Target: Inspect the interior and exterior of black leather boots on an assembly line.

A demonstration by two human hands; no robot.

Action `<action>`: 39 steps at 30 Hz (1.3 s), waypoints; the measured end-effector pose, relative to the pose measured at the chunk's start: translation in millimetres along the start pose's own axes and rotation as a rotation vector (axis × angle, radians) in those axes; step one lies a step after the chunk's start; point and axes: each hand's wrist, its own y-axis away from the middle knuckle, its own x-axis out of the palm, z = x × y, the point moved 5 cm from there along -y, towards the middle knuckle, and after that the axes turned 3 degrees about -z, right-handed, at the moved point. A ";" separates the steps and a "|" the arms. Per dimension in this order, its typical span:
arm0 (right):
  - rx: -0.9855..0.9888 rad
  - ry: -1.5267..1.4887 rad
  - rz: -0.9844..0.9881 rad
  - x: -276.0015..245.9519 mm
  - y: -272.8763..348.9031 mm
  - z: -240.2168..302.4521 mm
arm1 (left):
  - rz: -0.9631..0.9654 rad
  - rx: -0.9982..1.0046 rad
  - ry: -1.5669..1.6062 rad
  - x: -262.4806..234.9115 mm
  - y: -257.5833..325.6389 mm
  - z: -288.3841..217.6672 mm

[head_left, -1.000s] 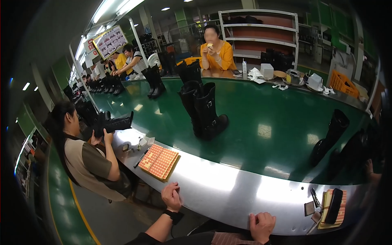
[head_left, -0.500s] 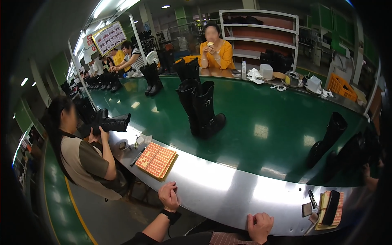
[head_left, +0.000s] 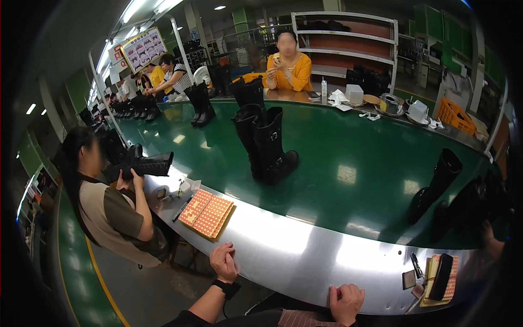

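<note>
My left hand point(head_left: 223, 262) rests at the near edge of the metal table point(head_left: 278, 256), fingers curled in, with nothing visible in it. Farther right, my right hand point(head_left: 347, 304) also lies on that edge, its fingers folded and nothing seen in them. A stack of red-and-yellow patterned sheets point(head_left: 206, 213) is just beyond my left hand. Beyond the metal strip, a pair of tall black buckled boots point(head_left: 267, 144) stands upright on the green surface point(head_left: 338, 141). Neither hand touches the boots or the stack.
At right lie a black phone-like object point(head_left: 441, 277) on another patterned stack, and a pen point(head_left: 417, 266). Another black boot point(head_left: 436, 185) stands at far right. On my left a co-worker point(head_left: 117, 201) holds a black boot point(head_left: 150, 163). Across sits a person in yellow point(head_left: 297, 71).
The person in yellow has lowered the food from the mouth and parted their hands slightly. My hands stay in place. The view has shifted very slightly.
</note>
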 end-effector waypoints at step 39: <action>-0.198 -0.090 -0.147 -7.4 -1.6 11.2 | -0.029 -0.007 -0.009 -2.6 -2.7 -0.2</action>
